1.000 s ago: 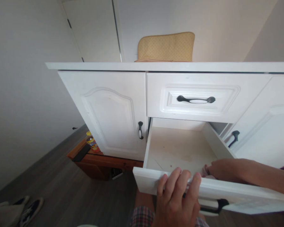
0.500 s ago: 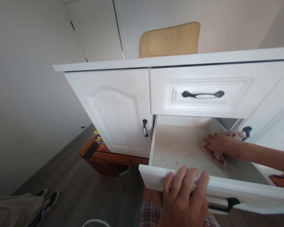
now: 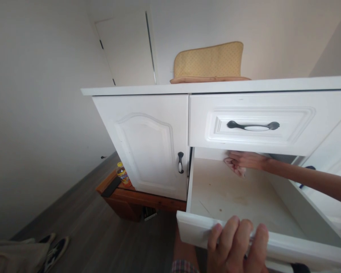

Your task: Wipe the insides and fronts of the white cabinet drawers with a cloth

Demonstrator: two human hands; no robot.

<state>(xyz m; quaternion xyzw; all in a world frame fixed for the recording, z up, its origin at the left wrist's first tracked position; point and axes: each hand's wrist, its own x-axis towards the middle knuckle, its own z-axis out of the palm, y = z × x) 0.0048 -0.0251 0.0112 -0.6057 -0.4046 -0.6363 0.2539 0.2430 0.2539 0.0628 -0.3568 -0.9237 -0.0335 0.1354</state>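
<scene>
A white cabinet has its lower drawer [image 3: 199, 227] pulled out, with a stained, bare bottom. My left hand [image 3: 238, 246] grips the top edge of the drawer's front panel, fingers curled over it. My right hand [image 3: 246, 159] reaches deep into the drawer under the upper drawer and presses a pink cloth [image 3: 235, 169] against the back of the drawer bottom. My forearm stretches in from the right.
The upper drawer [image 3: 255, 125] is closed, with a black and white handle. A closed cabinet door [image 3: 150, 144] is on the left. A yellow cushion [image 3: 208, 62] lies on top. A low wooden stand [image 3: 122, 193] holds a bottle [image 3: 122, 174]. Shoes [image 3: 52, 246] lie on the floor.
My right hand has slid the pink cloth from the drawer's front right corner toward the back, now under the upper drawer. My left hand stays on the drawer front.
</scene>
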